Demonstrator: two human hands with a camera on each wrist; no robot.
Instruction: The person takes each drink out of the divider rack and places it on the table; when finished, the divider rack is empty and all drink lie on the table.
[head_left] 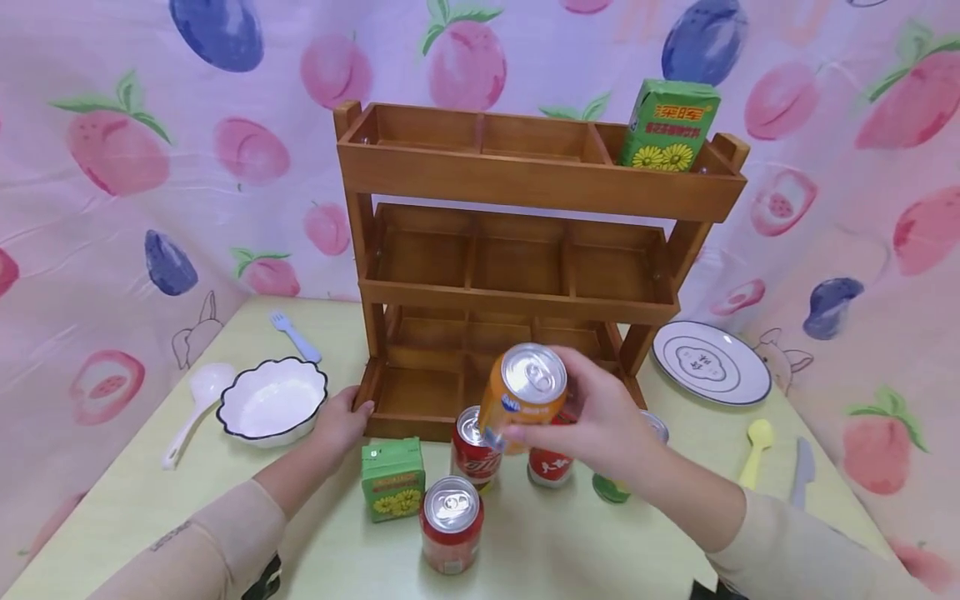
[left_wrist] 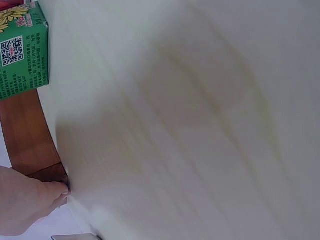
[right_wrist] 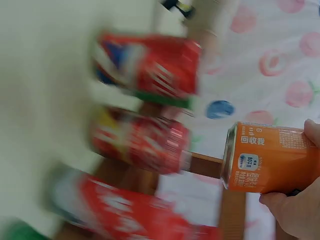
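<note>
An orange soda can point(head_left: 513, 404) is held up in my right hand point(head_left: 600, 412), thumb on one side and fingers around the other, in front of the lowest tier. In the right wrist view the orange can point(right_wrist: 272, 157) appears tilted off the table. My left hand point(head_left: 343, 427) grips the lower left corner of the wooden shelf rack point(head_left: 540, 179); in the left wrist view, my left hand point(left_wrist: 30, 200) pinches that corner. Below the orange can stand a dark red can point(head_left: 476, 454), a red can point(head_left: 551, 467) and a green-based can point(head_left: 611, 487), partly hidden by my right arm.
A green drink carton point(head_left: 393, 483) and another red can point(head_left: 452, 529) stand at the front. Another green carton point(head_left: 667, 129) sits in the top tier's right compartment. Left are a scalloped bowl point(head_left: 273, 400), spoon point(head_left: 197, 400) and fork point(head_left: 295, 336); right, a plate point(head_left: 711, 362), yellow spoon point(head_left: 757, 446) and knife point(head_left: 802, 471).
</note>
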